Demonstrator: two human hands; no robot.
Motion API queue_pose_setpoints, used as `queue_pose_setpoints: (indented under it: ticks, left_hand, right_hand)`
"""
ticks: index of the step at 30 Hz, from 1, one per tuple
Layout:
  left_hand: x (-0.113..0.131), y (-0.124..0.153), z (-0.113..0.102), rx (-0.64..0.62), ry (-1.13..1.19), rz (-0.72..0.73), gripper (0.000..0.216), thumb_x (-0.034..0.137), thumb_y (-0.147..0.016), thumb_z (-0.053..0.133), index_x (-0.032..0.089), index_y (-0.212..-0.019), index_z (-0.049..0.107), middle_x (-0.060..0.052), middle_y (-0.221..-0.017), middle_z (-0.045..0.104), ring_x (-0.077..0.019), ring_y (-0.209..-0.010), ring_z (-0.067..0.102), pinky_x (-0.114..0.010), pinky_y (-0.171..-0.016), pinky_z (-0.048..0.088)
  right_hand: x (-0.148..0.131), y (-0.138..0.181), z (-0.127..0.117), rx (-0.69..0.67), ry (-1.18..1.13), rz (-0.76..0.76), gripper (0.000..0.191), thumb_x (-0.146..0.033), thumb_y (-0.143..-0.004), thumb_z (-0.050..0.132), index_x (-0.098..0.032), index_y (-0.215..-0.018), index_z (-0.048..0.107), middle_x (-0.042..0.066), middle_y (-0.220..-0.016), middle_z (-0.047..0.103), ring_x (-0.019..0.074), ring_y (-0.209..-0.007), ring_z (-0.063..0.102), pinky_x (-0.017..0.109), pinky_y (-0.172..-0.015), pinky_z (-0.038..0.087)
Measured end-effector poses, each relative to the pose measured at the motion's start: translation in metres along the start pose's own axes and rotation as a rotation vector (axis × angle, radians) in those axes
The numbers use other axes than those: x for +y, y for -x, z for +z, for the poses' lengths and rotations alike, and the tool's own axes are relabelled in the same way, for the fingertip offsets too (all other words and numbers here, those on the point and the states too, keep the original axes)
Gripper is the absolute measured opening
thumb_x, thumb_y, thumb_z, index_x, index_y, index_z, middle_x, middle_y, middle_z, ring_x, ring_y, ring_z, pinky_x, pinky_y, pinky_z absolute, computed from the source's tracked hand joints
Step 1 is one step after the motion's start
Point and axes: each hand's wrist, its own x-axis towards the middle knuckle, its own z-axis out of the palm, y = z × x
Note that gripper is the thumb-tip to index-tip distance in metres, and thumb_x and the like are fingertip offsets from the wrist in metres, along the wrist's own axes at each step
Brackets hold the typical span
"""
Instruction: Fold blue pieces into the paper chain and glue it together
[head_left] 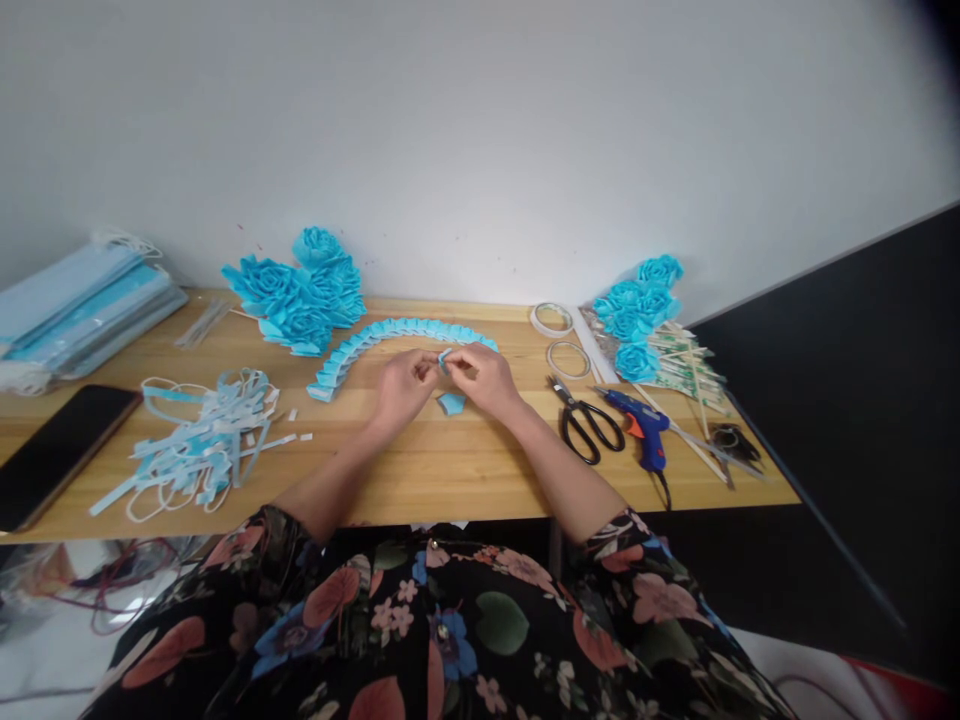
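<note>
Over the middle of the wooden table (420, 470), a small folded piece of blue-and-white mask fabric (443, 358) is pinched between both hands. My left hand (407, 385) closes on its left side with thumb and fingertips. On its other side the fingers of my right hand (486, 378) are closed too. Just below them lies a blue fabric piece (451, 403), flat on the wood. A curved row of folded blue pieces (397, 328) arcs behind my hands, its right end partly covered by the right hand.
Blue fabric roses (307, 290) and a heap of cut strips and ear loops (199, 440) lie left, near a phone (64, 455) and stacked masks (82, 310). Scissors (589, 420), a glue gun (641, 425), tape rolls (551, 319) and more roses (637, 305) are at right.
</note>
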Motion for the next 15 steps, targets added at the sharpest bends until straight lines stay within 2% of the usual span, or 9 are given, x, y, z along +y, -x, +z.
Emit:
queue_pose_setpoints:
  ticks: [9,15]
  left_hand:
    - [-0.006,0.000,0.002,0.013,0.069,0.004,0.019,0.021,-0.078,0.056,0.018,-0.087,0.072,-0.002,-0.077,0.070,-0.0128,-0.066,0.058,-0.024,-0.064,0.043]
    - [0.004,-0.002,-0.006,0.067,0.131,-0.091,0.022,0.030,-0.082,0.057,0.018,-0.093,0.071,-0.001,-0.075,0.068,-0.0132,-0.065,0.056,-0.025,-0.063,0.043]
  right_hand:
    - [-0.003,-0.001,-0.002,-0.019,-0.060,0.073,0.014,-0.021,-0.085,0.056,-0.022,-0.079,0.068,0.003,-0.078,0.071,0.0166,-0.075,0.060,0.030,-0.076,0.046]
    - [-0.001,-0.002,-0.005,-0.050,-0.349,0.324,0.017,-0.034,-0.083,0.060,-0.019,-0.079,0.067,0.001,-0.077,0.068,0.0134,-0.067,0.056,0.027,-0.067,0.044]
